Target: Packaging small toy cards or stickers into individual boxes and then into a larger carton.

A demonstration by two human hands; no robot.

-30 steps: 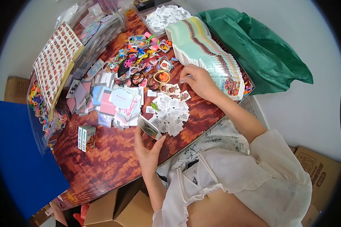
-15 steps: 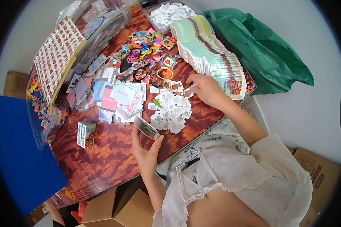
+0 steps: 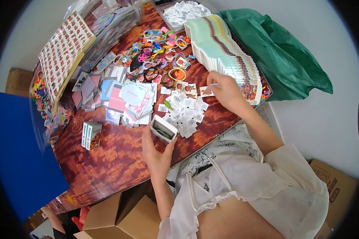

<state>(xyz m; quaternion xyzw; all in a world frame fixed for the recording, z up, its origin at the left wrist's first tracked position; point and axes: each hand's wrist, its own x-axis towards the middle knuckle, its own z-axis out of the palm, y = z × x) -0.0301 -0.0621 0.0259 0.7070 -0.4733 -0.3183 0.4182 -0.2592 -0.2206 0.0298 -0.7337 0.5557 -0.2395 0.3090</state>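
My left hand (image 3: 158, 158) grips a small open box (image 3: 164, 129) by its sides, its mouth tilted up toward me. Something greenish lies inside, too shaded to make out. My right hand (image 3: 229, 94) pinches a small printed card (image 3: 206, 92), at the right of a heap of little white printed packets (image 3: 184, 113). A green toy piece (image 3: 168, 105) rests on that heap, and other small picture cards (image 3: 186, 88) lie at its far edge. Left of the box spreads a loose pile of pastel cards (image 3: 133, 97).
Beyond lie colourful trinkets (image 3: 157, 55). A long row of stacked flat boxes (image 3: 223, 51) runs along the right, beside a green plastic bag (image 3: 275, 55). Two small boxes (image 3: 92, 135) stand at left near a sticker sheet (image 3: 66, 53). An open carton (image 3: 119, 215) sits below the table; another person's arm (image 3: 54, 219) shows lower left.
My left hand has turned the box so its opening faces up more. My right hand has shifted slightly right, and the card in its fingers now shows. The view has moved a little.
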